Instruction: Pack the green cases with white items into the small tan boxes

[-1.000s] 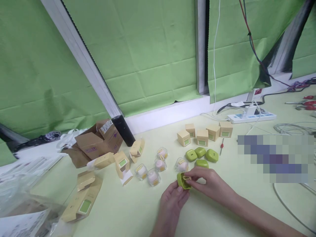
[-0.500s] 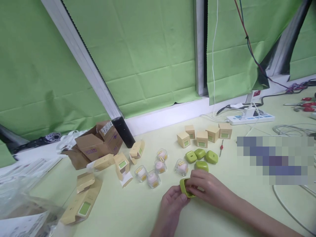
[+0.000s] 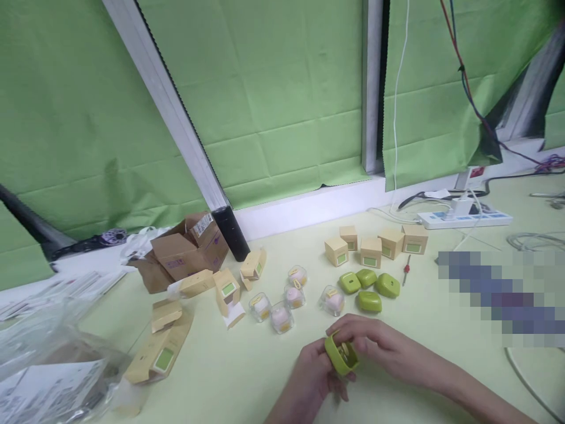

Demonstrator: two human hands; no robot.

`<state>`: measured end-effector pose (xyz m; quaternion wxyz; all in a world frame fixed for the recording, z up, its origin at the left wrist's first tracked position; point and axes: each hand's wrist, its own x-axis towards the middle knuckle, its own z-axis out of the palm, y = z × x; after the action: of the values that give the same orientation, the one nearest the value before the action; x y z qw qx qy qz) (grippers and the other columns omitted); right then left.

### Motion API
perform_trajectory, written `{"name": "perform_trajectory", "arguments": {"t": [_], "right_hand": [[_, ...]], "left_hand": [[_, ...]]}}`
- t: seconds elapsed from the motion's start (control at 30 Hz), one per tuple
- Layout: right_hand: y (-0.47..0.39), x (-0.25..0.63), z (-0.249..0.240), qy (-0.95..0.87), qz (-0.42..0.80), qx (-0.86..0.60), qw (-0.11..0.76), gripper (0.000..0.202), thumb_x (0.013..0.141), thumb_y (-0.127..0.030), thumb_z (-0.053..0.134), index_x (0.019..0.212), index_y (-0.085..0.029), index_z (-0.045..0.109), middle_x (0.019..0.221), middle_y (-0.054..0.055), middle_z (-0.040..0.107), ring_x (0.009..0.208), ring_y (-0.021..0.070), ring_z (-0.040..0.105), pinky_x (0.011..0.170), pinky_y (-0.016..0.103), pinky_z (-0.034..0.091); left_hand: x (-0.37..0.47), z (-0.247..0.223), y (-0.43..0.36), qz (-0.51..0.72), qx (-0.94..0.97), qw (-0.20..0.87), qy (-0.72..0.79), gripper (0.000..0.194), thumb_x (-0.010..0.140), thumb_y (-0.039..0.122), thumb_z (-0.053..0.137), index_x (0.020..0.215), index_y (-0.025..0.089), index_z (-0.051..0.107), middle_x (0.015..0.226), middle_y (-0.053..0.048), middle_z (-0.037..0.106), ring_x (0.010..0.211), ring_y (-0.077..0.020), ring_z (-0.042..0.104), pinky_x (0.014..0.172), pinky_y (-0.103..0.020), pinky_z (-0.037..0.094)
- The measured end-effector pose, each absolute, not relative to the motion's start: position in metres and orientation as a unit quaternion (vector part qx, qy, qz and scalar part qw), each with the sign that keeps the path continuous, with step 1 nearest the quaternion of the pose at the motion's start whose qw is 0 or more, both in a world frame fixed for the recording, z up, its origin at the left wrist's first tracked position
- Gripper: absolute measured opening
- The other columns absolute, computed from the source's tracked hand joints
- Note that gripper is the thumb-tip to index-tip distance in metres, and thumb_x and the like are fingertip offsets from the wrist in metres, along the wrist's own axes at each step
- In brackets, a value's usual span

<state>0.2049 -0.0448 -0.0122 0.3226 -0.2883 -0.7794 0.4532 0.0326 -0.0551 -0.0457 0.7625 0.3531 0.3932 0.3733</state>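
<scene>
A small green plastic case point(image 3: 339, 358) is tilted so its hollow inside faces up, with something small and pale inside that I cannot make out. My left hand point(image 3: 311, 374) grips it from the left and below. At its upper right rim, my right hand point(image 3: 371, 340) holds on with bent fingers, some of them hidden. Beyond my hands lie several more green cases point(image 3: 369, 301) in a cluster. To their left are several clear boxes point(image 3: 281, 318) with pinkish things inside. A screwdriver point(image 3: 406, 270) with a red handle lies right of the green cases.
Several small cardboard boxes point(image 3: 371, 252) stand behind the green cases. Opened cartons point(image 3: 163, 347), a brown box point(image 3: 189, 250) and a black cylinder point(image 3: 232, 234) are at left. Plastic bags point(image 3: 53, 353) fill the left corner. A white power strip point(image 3: 468, 219) lies at the back right.
The green case has tipped so its inside shows more. My right fingers have drawn back from inside it to its rim. The whole view has shifted slightly.
</scene>
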Motion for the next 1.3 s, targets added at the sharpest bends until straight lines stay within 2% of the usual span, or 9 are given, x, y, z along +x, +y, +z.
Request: {"name": "perform_trajectory", "arguments": {"t": [0.13, 0.37, 0.53, 0.73, 0.87, 0.97, 1.13, 1.23, 1.3], "right_hand": [[-0.050, 0.197, -0.020, -0.801, 0.373, -0.312, 0.350, 0.028, 0.071, -0.026, 0.070, 0.094, -0.023, 0.055, 0.099, 0.004, 0.059, 0.092, 0.0199, 0.057, 0.079, 0.030, 0.047], [-0.054, 0.194, -0.027, -0.811, 0.276, -0.302, 0.419, 0.029, 0.077, -0.026, 0.065, 0.100, -0.027, 0.048, 0.103, 0.006, 0.059, 0.096, 0.0218, 0.056, 0.081, 0.032, 0.046], [-0.054, 0.188, -0.041, -0.789, 0.258, -0.353, 0.431, 0.026, 0.076, -0.028, 0.065, 0.086, -0.025, 0.041, 0.102, 0.005, 0.057, 0.095, 0.0213, 0.055, 0.078, 0.032, 0.048], [-0.024, 0.202, -0.021, -0.794, 0.256, -0.384, 0.396, 0.022, 0.089, -0.027, 0.044, 0.111, -0.024, 0.044, 0.109, 0.008, 0.056, 0.102, 0.0221, 0.053, 0.084, 0.038, 0.046], [0.012, 0.182, 0.002, -0.862, 0.187, -0.363, 0.298, 0.021, 0.088, -0.018, 0.040, 0.095, -0.021, 0.059, 0.092, 0.007, 0.063, 0.089, 0.0214, 0.057, 0.077, 0.037, 0.046], [0.028, 0.139, 0.004, -0.900, 0.194, -0.294, 0.257, 0.020, 0.079, -0.019, 0.055, 0.098, -0.022, 0.062, 0.097, 0.005, 0.063, 0.095, 0.0217, 0.055, 0.085, 0.035, 0.042], [0.031, 0.092, -0.004, -0.908, 0.215, -0.277, 0.228, 0.052, 0.055, -0.019, 0.077, 0.104, -0.013, 0.060, 0.100, 0.014, 0.061, 0.105, 0.0351, 0.047, 0.088, 0.047, 0.037], [0.020, 0.108, -0.002, -0.891, 0.254, -0.285, 0.245, 0.055, 0.072, -0.032, 0.067, 0.122, -0.021, 0.047, 0.110, 0.010, 0.058, 0.107, 0.0286, 0.048, 0.087, 0.043, 0.041], [0.010, 0.131, -0.002, -0.843, 0.350, -0.297, 0.282, 0.046, 0.089, -0.043, 0.042, 0.130, -0.024, 0.036, 0.115, 0.009, 0.056, 0.101, 0.0211, 0.055, 0.083, 0.037, 0.046]], "left_hand": [[0.033, -0.048, -0.055, 0.419, 0.347, 0.744, 0.388, 0.008, 0.062, 0.017, 0.062, 0.068, 0.013, 0.060, 0.058, 0.002, 0.050, 0.049, -0.0088, 0.048, 0.043, -0.020, 0.037], [0.029, -0.042, -0.056, 0.463, 0.334, 0.740, 0.356, 0.008, 0.062, 0.013, 0.062, 0.064, 0.014, 0.054, 0.059, 0.003, 0.049, 0.054, -0.0080, 0.043, 0.051, -0.020, 0.034], [0.030, -0.043, -0.058, 0.483, 0.286, 0.777, 0.285, 0.026, 0.065, 0.034, 0.070, 0.081, 0.017, 0.057, 0.075, -0.002, 0.058, 0.068, -0.0139, 0.053, 0.061, -0.025, 0.038], [0.022, -0.046, -0.051, 0.520, 0.271, 0.763, 0.272, 0.025, 0.077, 0.033, 0.059, 0.096, 0.016, 0.059, 0.084, -0.005, 0.059, 0.073, -0.0148, 0.055, 0.060, -0.024, 0.039], [0.013, -0.043, -0.058, 0.407, 0.303, 0.838, 0.203, 0.029, 0.066, 0.032, 0.056, 0.088, 0.013, 0.062, 0.072, -0.006, 0.060, 0.058, -0.0154, 0.055, 0.050, -0.025, 0.035], [0.008, -0.038, -0.069, 0.329, 0.342, 0.860, 0.185, 0.031, 0.059, 0.030, 0.056, 0.081, 0.008, 0.063, 0.074, -0.011, 0.063, 0.064, -0.0181, 0.057, 0.056, -0.026, 0.035], [0.005, -0.032, -0.075, 0.299, 0.359, 0.864, 0.190, 0.034, 0.054, 0.027, 0.057, 0.080, 0.008, 0.065, 0.078, -0.012, 0.064, 0.069, -0.0182, 0.057, 0.061, -0.025, 0.035], [0.004, -0.029, -0.075, 0.286, 0.362, 0.870, 0.173, 0.032, 0.053, 0.026, 0.057, 0.079, 0.008, 0.065, 0.077, -0.010, 0.065, 0.067, -0.0176, 0.058, 0.061, -0.025, 0.036], [0.003, -0.028, -0.075, 0.286, 0.358, 0.874, 0.163, 0.031, 0.054, 0.025, 0.054, 0.078, 0.008, 0.065, 0.077, -0.010, 0.065, 0.066, -0.0170, 0.057, 0.062, -0.026, 0.036]]}}
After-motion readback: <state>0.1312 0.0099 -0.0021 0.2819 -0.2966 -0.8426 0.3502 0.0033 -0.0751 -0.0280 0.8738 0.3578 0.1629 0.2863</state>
